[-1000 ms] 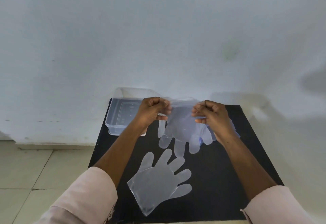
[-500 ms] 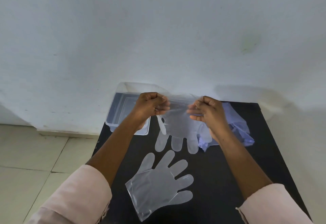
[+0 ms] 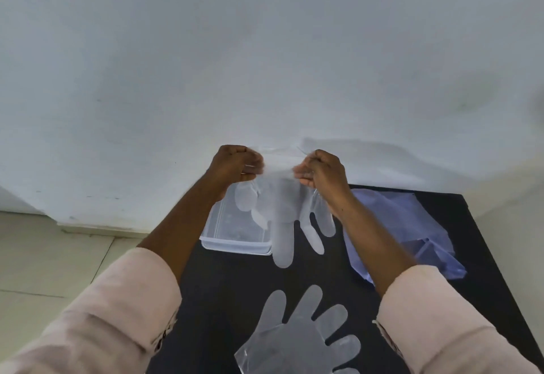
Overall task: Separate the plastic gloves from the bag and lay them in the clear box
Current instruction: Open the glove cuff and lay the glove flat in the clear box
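My left hand (image 3: 235,166) and my right hand (image 3: 322,173) pinch the cuff edge of a clear plastic glove (image 3: 282,214), one at each side. The glove hangs fingers down, partly over the right end of the clear box (image 3: 235,245) on the black table (image 3: 223,285). Whether one glove or two stuck together hang there is unclear. A second clear glove (image 3: 297,341) lies flat near the table's front edge, fingers pointing away from me. The bluish plastic bag (image 3: 406,232) lies crumpled to the right, behind my right forearm.
A white wall rises straight behind the table. Pale floor tiles (image 3: 44,256) show to the left of the table's edge. My pink sleeves fill the lower corners of the view.
Both hands have carried the hanging glove to the left, from above the table's middle to above the box's right end. The view has shifted right and down.
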Action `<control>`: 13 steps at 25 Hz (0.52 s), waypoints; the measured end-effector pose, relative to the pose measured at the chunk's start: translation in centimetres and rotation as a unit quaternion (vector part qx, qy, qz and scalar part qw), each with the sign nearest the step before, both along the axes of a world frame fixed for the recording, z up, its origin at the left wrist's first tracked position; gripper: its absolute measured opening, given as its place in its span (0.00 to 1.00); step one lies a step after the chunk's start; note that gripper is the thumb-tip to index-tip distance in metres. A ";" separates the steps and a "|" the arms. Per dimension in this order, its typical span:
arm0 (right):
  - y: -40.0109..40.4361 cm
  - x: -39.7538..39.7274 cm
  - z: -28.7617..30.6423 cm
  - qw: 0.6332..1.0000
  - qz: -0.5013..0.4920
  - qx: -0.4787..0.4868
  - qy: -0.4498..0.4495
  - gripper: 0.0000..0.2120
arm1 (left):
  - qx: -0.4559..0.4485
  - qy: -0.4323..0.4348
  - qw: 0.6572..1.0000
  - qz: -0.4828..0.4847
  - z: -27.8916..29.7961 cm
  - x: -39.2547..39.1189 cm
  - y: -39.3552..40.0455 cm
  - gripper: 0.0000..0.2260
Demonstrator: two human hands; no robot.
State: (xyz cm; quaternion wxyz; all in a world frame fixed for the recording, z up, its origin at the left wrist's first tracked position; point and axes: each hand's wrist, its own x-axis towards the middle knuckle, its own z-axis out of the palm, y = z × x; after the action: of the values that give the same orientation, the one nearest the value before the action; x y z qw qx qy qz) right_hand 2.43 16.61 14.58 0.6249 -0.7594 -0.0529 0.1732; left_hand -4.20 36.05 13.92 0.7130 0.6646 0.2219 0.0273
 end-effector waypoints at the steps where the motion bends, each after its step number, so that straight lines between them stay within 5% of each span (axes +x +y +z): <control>1: 1.7 0.8 -0.4 1.000 0.002 -0.006 -0.001 0.12 | 0.001 0.009 1.000 0.015 -0.5 0.9 1.5 0.04; 8: 10.3 5.4 -1.2 0.999 -0.023 -0.016 -0.035 0.12 | 0.028 -0.001 0.997 0.077 -0.6 5.6 8.0 0.04; 13: 12.2 5.2 0.3 0.967 -0.061 0.088 -0.231 0.12 | 0.130 -0.169 0.972 0.096 2.0 5.9 9.6 0.07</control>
State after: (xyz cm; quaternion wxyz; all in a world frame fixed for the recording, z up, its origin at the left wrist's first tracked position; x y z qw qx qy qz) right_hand 7.66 28.78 14.83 0.6697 -0.7223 -0.1649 -0.0506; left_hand 1.70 45.65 15.91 0.6415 0.7132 0.1549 0.2362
